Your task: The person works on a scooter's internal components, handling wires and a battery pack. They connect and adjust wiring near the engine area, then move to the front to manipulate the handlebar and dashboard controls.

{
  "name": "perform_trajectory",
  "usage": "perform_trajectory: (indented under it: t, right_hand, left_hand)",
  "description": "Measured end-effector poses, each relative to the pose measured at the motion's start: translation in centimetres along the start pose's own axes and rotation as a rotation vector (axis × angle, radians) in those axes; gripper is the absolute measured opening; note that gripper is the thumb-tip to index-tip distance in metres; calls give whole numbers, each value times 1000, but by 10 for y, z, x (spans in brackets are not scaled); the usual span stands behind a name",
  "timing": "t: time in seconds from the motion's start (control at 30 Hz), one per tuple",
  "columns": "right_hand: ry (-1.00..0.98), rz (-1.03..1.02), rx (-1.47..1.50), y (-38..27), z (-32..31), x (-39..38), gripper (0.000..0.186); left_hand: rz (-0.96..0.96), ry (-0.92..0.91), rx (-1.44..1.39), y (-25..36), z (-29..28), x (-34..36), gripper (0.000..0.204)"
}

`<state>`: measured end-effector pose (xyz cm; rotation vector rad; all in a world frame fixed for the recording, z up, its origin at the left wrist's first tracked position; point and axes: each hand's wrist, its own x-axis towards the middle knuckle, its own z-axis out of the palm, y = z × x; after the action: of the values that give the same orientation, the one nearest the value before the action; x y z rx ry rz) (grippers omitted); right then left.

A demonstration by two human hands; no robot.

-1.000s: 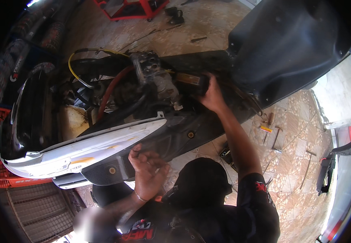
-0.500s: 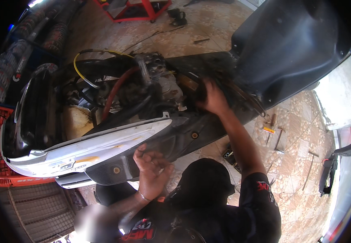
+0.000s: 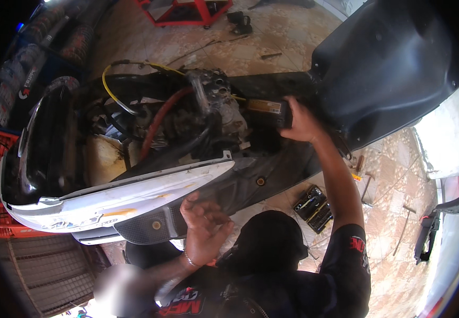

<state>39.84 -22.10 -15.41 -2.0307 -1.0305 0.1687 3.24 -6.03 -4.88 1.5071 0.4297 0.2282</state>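
Note:
My right hand (image 3: 299, 122) is closed round the right end of a black box (image 3: 272, 116) with an orange label, in the scooter's body beside the metal engine (image 3: 220, 108). My left hand (image 3: 205, 233), a bracelet at its wrist, is lower down by the white side panel (image 3: 150, 188), its fingers loosely curled and apart with nothing visible in them. A red hose (image 3: 163, 114) and a yellow-sleeved cable (image 3: 113, 90) run about the engine.
A large black plastic panel (image 3: 383, 69) fills the upper right. An open tool case (image 3: 312, 209) and loose tools (image 3: 403, 233) lie on the tiled floor. A red stand (image 3: 179, 20) is at the top, and rolled tyres (image 3: 25, 71) line the left.
The black box dipped into shadow under my right hand half a second ago and is now raised a little, its label showing. My left hand keeps its pose. The view has shifted slightly.

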Motion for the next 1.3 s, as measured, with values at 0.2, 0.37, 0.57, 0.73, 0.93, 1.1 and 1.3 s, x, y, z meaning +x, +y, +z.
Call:
perform_trajectory:
  t: [0.2,0.37,0.57,0.73,0.93,1.1,1.3]
  right_hand:
    - [59,43,98,9,15,-1,90]
    - [138,-40,96,0,23,-10,87]
    - [183,-49,177,-4,29,-9,88]
    - [223,-67,186,-6,38,-5,104]
    - [210,-32,299,-10,39,-1,113]
    - [224,-34,168,-13,35,-2,115]
    - [290,-61,227,-14,39,-3,117]
  left_hand:
    - [13,-10,48,-1,2,0,93]
    - [12,9,29,0,4,1,90]
    - [12,2,37,-1,4,0,91]
    - [28,0,29,-3,4,0,93]
    - [3,12,-1,-4,4,-1,93]
    - [-3,17,32,-3,3,0,92]
    - [-12,16,24,-3,3,-1,91]
